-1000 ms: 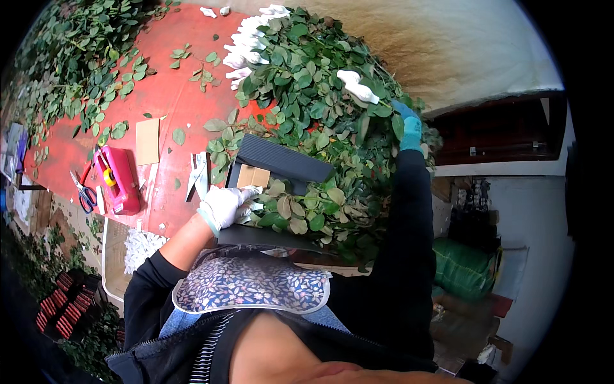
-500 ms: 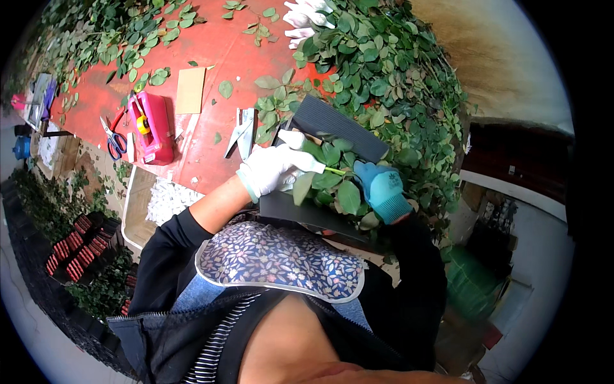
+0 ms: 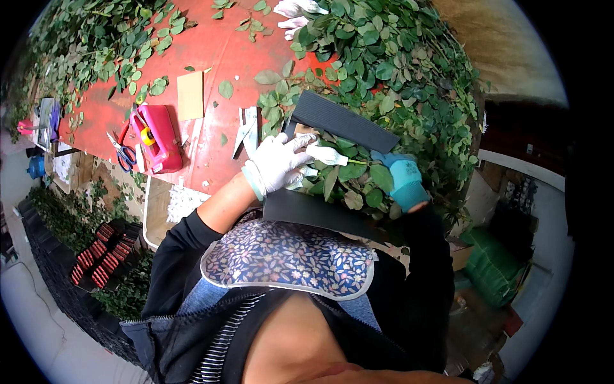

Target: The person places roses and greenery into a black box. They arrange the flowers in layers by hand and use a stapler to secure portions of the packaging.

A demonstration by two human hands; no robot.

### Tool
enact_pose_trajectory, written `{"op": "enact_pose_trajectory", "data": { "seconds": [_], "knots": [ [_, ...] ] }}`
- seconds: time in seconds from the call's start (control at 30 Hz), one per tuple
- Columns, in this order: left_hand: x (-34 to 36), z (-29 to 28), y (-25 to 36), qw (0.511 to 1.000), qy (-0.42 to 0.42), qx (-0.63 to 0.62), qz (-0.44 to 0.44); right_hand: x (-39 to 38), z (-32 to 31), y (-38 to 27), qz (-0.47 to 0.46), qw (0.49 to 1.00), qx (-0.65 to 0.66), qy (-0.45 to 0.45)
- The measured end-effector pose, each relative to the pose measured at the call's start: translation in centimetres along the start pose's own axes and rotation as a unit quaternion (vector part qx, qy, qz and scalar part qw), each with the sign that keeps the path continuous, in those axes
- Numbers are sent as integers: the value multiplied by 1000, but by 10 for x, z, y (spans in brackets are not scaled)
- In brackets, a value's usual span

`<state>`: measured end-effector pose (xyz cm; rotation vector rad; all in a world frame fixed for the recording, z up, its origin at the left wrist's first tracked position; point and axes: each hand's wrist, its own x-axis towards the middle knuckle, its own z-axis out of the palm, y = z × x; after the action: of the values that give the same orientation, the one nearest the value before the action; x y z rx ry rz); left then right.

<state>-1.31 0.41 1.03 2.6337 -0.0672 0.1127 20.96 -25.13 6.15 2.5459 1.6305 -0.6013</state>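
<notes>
My left hand [image 3: 275,163], white-gloved, spreads its bent fingers over the left end of an open black box [image 3: 342,118], touching the pale items there beside a white-sleeved rose bud [image 3: 326,155]. My right hand [image 3: 401,179], teal-gloved, closes on that rose's leafy green stem [image 3: 360,162] at the box's right end; its fingertips are partly hidden. Leaves lie inside between both hands, over a black lower panel [image 3: 300,208]. A brown cardboard piece [image 3: 302,129] shows at the box's left. A silver stapler-like tool [image 3: 245,131] lies just left of it.
The red table [image 3: 224,57] carries a pink tape dispenser [image 3: 160,141], red-handled scissors [image 3: 121,146], tan card [image 3: 190,96], leafy piles [image 3: 384,57] and white-sleeved buds [image 3: 294,9]. A pale bin [image 3: 157,217] sits below the near edge, a green sack [image 3: 492,269] at right.
My right hand has come down and inward from the upper right, carrying a sleeved rose into the box. My left hand's fingers have shifted forward and spread. The whole view has shifted.
</notes>
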Motion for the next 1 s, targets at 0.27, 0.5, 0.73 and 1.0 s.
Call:
{"op": "enact_pose_trajectory", "data": {
  "seconds": [0.27, 0.5, 0.73, 1.0],
  "knots": [
    [4, -7, 3, 999, -45, 8, -29, 20, -19, -78, -28, 980, -187, 55],
    [1, -5, 3, 997, -57, 26, -48, 23, -35, -85, -132, 967, -57, 210],
    [0, -2, 5, 999, -23, 14, -25, 39, 8, -66, -20, 998, -50, -21],
    [-1, 3, 4, 999, -30, 18, -40, 49, -18, -99, -7, 998, 7, 54]
  ]
}}
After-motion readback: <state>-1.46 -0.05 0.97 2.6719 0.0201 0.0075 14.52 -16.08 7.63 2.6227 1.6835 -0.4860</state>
